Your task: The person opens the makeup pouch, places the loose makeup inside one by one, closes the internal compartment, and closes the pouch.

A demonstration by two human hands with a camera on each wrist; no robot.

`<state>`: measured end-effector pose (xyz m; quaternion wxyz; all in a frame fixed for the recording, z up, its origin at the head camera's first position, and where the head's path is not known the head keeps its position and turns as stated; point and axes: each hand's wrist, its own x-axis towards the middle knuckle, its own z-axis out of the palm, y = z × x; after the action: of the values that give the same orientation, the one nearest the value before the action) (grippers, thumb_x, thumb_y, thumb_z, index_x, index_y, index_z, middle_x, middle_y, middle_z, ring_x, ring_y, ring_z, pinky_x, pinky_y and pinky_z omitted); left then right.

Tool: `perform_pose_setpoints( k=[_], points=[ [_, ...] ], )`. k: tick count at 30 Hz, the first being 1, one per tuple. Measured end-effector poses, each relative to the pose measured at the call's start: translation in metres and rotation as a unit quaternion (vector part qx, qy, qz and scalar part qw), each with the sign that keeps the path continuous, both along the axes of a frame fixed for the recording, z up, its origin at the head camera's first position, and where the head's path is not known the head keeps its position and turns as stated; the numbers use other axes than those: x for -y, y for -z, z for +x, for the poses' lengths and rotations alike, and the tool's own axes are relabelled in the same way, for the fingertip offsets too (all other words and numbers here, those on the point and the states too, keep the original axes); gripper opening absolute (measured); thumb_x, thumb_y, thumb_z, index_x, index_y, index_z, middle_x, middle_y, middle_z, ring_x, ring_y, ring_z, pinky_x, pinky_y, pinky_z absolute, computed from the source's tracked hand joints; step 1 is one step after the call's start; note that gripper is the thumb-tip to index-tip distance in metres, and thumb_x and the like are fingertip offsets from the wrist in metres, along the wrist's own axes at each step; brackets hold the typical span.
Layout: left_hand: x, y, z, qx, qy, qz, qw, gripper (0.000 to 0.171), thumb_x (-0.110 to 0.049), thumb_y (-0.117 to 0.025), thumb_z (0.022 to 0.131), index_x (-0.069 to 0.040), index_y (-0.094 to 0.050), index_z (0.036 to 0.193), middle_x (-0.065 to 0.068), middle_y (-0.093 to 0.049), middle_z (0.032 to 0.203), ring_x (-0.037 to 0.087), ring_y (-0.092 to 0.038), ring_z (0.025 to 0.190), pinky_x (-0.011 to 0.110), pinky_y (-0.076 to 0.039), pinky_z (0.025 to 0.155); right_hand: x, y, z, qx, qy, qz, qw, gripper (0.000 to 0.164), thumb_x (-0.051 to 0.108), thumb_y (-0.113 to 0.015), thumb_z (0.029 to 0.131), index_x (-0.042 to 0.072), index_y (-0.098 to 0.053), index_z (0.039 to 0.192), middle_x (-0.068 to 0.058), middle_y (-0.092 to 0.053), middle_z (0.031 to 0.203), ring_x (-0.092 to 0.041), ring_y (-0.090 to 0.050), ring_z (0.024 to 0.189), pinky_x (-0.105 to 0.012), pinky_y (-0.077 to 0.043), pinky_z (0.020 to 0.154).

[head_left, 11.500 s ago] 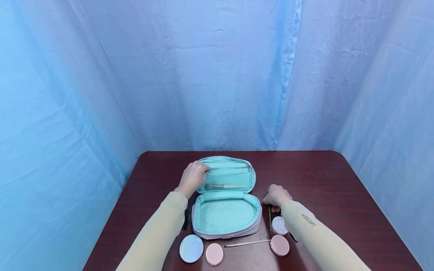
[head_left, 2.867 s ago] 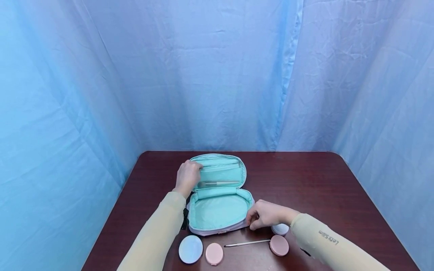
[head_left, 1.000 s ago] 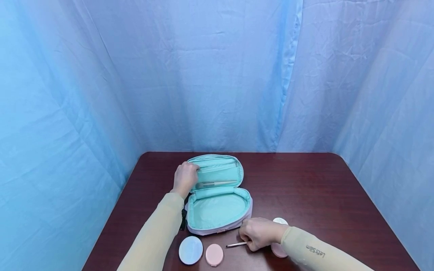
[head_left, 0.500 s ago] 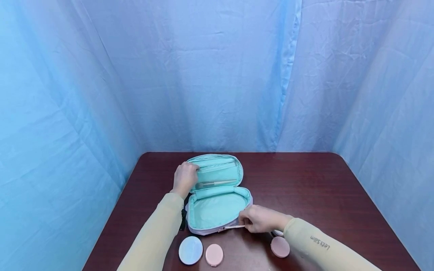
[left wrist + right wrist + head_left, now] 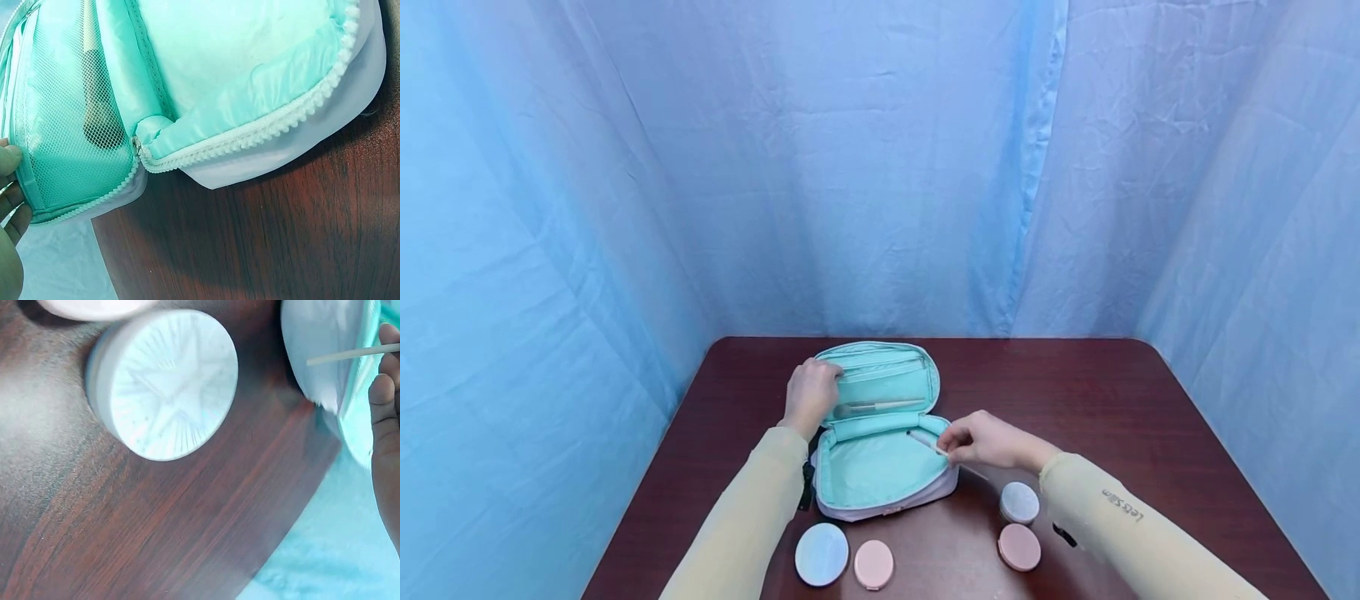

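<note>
A makeup bag with a mint lining lies unzipped on the table, lid folded back. My left hand grips the lid's left edge, thumb on the mesh pocket and fingers behind. Behind the mesh lies a fluffy makeup brush. My right hand pinches a thin makeup brush over the right side of the bag's main compartment. Its dark tip points toward the hinge, while the pale handle end sticks out past the bag's side.
In front of the bag lie a round pale-blue case and a pink compact. Near my right forearm are a white round jar with a star-patterned lid and another pink compact. Blue curtains surround the table.
My right hand has picked the thin brush off the table and raised it over the bag. The bag has shifted left; a slim stick formerly right of it is out of sight.
</note>
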<state>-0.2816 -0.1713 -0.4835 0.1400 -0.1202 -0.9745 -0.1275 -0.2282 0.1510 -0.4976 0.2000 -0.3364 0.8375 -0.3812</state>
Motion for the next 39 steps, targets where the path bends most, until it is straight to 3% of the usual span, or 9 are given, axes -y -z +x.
perform_pose_setpoints(
  k=[5, 11, 14, 17, 21, 25, 30, 35, 39],
  points=[
    [-0.002, 0.001, -0.001, 0.003, 0.004, 0.002, 1.0000, 0.023, 0.000, -0.065, 0.097, -0.012, -0.082, 0.107, 0.008, -0.078, 0.103, 0.028, -0.069, 0.096, 0.045, -0.057, 0.091, -0.011, -0.001, -0.013, 0.079, 0.073, -0.046, 0.993, 0.019, 0.009, -0.070, 0.095, -0.002, -0.072, 0.111, 0.001, -0.075, 0.089, -0.013, -0.069, 0.082, -0.029, -0.058, 0.074],
    [-0.005, 0.001, -0.002, 0.010, 0.012, 0.004, 0.9999, 0.022, -0.003, -0.066, 0.098, -0.013, -0.082, 0.108, 0.007, -0.078, 0.105, 0.028, -0.069, 0.098, 0.045, -0.057, 0.093, -0.020, -0.003, -0.024, 0.138, 0.160, -0.114, 0.971, 0.018, 0.010, -0.071, 0.096, -0.002, -0.069, 0.109, -0.018, -0.075, 0.094, -0.031, -0.072, 0.090, -0.054, -0.058, 0.084],
    [-0.008, 0.002, -0.002, 0.009, 0.016, 0.007, 0.9998, 0.022, -0.002, -0.066, 0.098, -0.013, -0.083, 0.107, 0.007, -0.078, 0.104, 0.028, -0.069, 0.097, 0.045, -0.057, 0.093, -0.022, -0.002, -0.029, 0.144, 0.200, -0.133, 0.960, 0.019, 0.009, -0.070, 0.095, -0.003, -0.067, 0.110, -0.020, -0.075, 0.096, -0.036, -0.071, 0.094, -0.060, -0.056, 0.089],
    [-0.011, 0.002, -0.002, 0.009, 0.019, 0.006, 0.9998, 0.022, -0.002, -0.066, 0.098, -0.013, -0.083, 0.107, 0.007, -0.078, 0.104, 0.027, -0.069, 0.096, 0.045, -0.057, 0.093, -0.024, -0.002, -0.034, 0.140, 0.242, -0.152, 0.948, 0.020, 0.008, -0.069, 0.096, -0.003, -0.065, 0.112, -0.017, -0.076, 0.096, -0.034, -0.072, 0.095, -0.058, -0.056, 0.089],
    [-0.016, 0.002, -0.002, 0.011, 0.022, 0.012, 0.9996, 0.022, -0.002, -0.067, 0.097, -0.013, -0.082, 0.108, 0.007, -0.078, 0.105, 0.028, -0.069, 0.098, 0.045, -0.057, 0.094, -0.025, -0.002, -0.040, 0.130, 0.282, -0.189, 0.932, 0.019, 0.011, -0.070, 0.097, 0.000, -0.065, 0.111, -0.019, -0.076, 0.100, -0.026, -0.072, 0.092, -0.044, -0.060, 0.082],
    [-0.022, 0.001, -0.001, 0.007, 0.029, 0.016, 0.9994, 0.021, -0.003, -0.067, 0.098, -0.014, -0.082, 0.108, 0.007, -0.078, 0.105, 0.027, -0.069, 0.098, 0.045, -0.056, 0.095, -0.024, -0.005, -0.045, 0.132, 0.309, -0.229, 0.914, 0.021, 0.012, -0.070, 0.097, 0.000, -0.063, 0.112, -0.019, -0.076, 0.104, -0.032, -0.071, 0.095, -0.036, -0.061, 0.078],
    [-0.029, 0.001, 0.000, 0.007, 0.036, 0.016, 0.9992, 0.022, -0.004, -0.066, 0.099, -0.015, -0.083, 0.108, 0.006, -0.078, 0.105, 0.026, -0.068, 0.098, 0.044, -0.056, 0.095, -0.018, -0.008, -0.048, 0.140, 0.333, -0.257, 0.896, 0.020, 0.009, -0.069, 0.097, -0.002, -0.063, 0.113, -0.018, -0.076, 0.105, -0.038, -0.070, 0.096, -0.036, -0.062, 0.079],
    [-0.035, 0.002, 0.000, 0.014, 0.038, 0.021, 0.9990, 0.022, -0.005, -0.065, 0.099, -0.015, -0.082, 0.109, 0.006, -0.078, 0.107, 0.025, -0.068, 0.098, 0.043, -0.055, 0.095, -0.013, -0.008, -0.049, 0.154, 0.348, -0.282, 0.881, 0.018, 0.005, -0.066, 0.098, -0.004, -0.061, 0.114, -0.024, -0.074, 0.108, -0.029, -0.074, 0.089, -0.041, -0.062, 0.084],
    [-0.037, 0.001, 0.001, 0.013, 0.039, 0.021, 0.9989, 0.022, -0.005, -0.066, 0.099, -0.014, -0.082, 0.110, 0.006, -0.078, 0.108, 0.025, -0.067, 0.097, 0.041, -0.056, 0.092, -0.011, -0.008, -0.050, 0.162, 0.355, -0.303, 0.870, 0.020, 0.004, -0.065, 0.099, -0.005, -0.060, 0.115, -0.021, -0.076, 0.105, -0.027, -0.075, 0.092, -0.040, -0.062, 0.087]
  ],
)
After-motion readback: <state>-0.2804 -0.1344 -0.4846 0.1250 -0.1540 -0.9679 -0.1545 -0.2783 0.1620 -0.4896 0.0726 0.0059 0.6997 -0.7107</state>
